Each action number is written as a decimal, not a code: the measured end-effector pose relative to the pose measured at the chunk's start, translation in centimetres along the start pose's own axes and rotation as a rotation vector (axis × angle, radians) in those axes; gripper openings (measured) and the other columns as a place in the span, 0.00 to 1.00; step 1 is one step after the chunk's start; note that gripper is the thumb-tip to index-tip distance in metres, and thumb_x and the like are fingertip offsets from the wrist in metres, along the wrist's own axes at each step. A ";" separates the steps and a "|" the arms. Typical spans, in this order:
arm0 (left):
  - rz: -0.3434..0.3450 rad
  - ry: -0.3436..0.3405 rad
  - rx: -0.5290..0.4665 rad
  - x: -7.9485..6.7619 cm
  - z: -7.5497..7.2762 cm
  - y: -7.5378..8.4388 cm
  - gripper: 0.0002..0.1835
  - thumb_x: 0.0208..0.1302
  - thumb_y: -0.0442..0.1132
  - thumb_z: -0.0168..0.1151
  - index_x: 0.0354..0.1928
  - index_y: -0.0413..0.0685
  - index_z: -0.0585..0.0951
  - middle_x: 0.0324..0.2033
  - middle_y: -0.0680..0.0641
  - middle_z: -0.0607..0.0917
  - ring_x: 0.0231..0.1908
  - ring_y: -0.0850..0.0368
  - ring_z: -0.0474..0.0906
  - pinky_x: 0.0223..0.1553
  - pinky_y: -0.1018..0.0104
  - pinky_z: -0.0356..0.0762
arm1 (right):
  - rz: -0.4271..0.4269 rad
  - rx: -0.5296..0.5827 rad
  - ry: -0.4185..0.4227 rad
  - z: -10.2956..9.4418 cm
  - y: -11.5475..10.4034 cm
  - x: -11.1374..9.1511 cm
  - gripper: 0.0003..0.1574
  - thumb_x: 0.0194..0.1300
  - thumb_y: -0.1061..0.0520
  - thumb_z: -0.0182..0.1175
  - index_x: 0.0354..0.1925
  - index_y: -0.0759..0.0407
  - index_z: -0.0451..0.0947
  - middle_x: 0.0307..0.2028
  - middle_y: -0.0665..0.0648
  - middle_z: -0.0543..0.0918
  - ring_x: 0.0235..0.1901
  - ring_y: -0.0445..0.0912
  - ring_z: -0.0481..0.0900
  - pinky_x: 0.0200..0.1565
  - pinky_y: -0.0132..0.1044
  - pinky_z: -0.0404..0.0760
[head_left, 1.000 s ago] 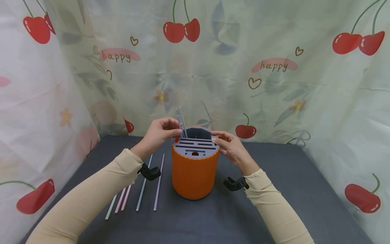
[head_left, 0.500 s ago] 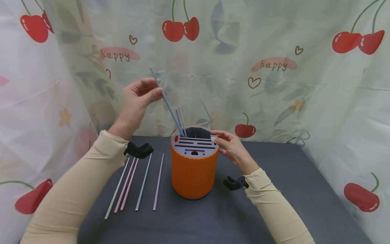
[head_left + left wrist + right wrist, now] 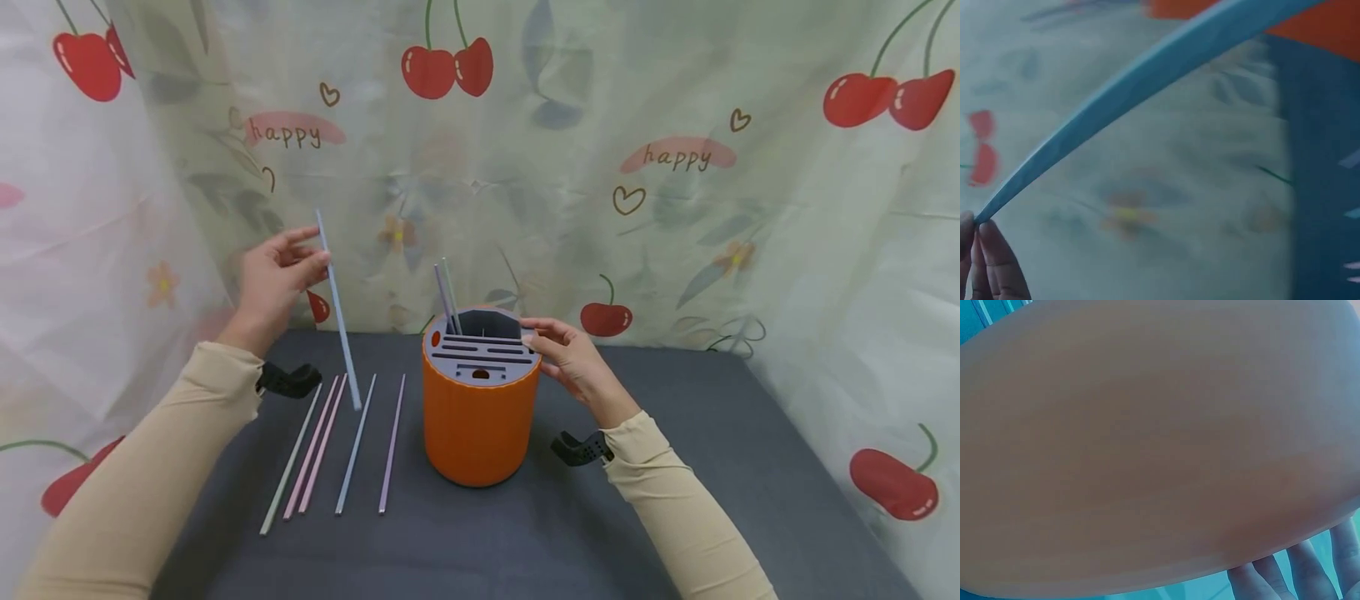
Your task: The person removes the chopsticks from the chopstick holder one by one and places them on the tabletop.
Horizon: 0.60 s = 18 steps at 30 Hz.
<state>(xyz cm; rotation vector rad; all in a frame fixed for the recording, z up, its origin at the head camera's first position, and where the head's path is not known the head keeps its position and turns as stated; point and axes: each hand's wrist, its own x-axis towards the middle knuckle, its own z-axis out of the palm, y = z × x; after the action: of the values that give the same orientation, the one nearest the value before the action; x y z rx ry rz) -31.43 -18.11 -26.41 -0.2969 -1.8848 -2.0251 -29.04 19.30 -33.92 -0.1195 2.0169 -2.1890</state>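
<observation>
My left hand [image 3: 272,279] pinches a light blue chopstick [image 3: 340,321] near its upper end, in the air left of the holder. In the left wrist view the blue chopstick [image 3: 1110,103] runs up and right from the fingertips. An orange utensil holder [image 3: 480,429] with a grey slotted top stands upright on the table. Two chopsticks [image 3: 447,300], one purplish and one pale green, stick up from its back left opening. My right hand [image 3: 572,360] grips the holder's right rim, thumb on top. The right wrist view shows fingers [image 3: 1310,572] along the holder's side [image 3: 1147,456].
Several chopsticks lie on the dark table [image 3: 480,550]: a pale green one [image 3: 291,460], two pink ones [image 3: 324,446], a blue one [image 3: 356,446] and a purple one [image 3: 392,446]. A patterned curtain [image 3: 517,208] encloses the back and sides.
My left hand has drawn the blue chopstick up out of the holder and carried it left, then lower, over the lying chopsticks. The right hand stays on the rim.
</observation>
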 end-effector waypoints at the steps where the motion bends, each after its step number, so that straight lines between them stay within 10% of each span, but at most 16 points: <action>1: -0.025 -0.022 0.085 -0.3 -0.5 -1.5 0.22 0.62 0.28 0.64 0.59 0.37 0.77 0.27 0.57 0.83 0.26 0.69 0.81 0.32 0.77 0.83 | 0.000 0.000 -0.002 0.0 0.0 0.0 0.16 0.67 0.59 0.61 0.52 0.49 0.79 0.49 0.48 0.77 0.51 0.43 0.75 0.49 0.33 0.80; 8: -0.230 -0.246 0.561 -2.8 -3.1 -11.1 0.24 0.67 0.32 0.60 0.63 0.33 0.72 0.41 0.36 0.85 0.34 0.60 0.84 0.40 0.67 0.85 | 0.006 -0.008 0.009 -0.2 0.0 0.1 0.17 0.67 0.59 0.61 0.54 0.50 0.79 0.48 0.48 0.77 0.51 0.44 0.75 0.49 0.34 0.80; 18: -0.453 -0.310 0.626 -4.9 -3.6 -17.0 0.22 0.64 0.28 0.60 0.60 0.30 0.73 0.42 0.33 0.83 0.36 0.54 0.83 0.38 0.64 0.85 | -0.001 0.005 -0.008 -0.1 0.0 0.0 0.18 0.66 0.58 0.62 0.54 0.50 0.79 0.49 0.48 0.77 0.51 0.43 0.75 0.49 0.33 0.80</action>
<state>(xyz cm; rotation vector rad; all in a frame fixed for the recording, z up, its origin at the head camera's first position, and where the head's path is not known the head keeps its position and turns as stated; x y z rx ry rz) -33.31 -20.27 -44.20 -0.0095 -2.8723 -1.5573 -29.04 19.41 -33.90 -0.1289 2.0075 -2.1903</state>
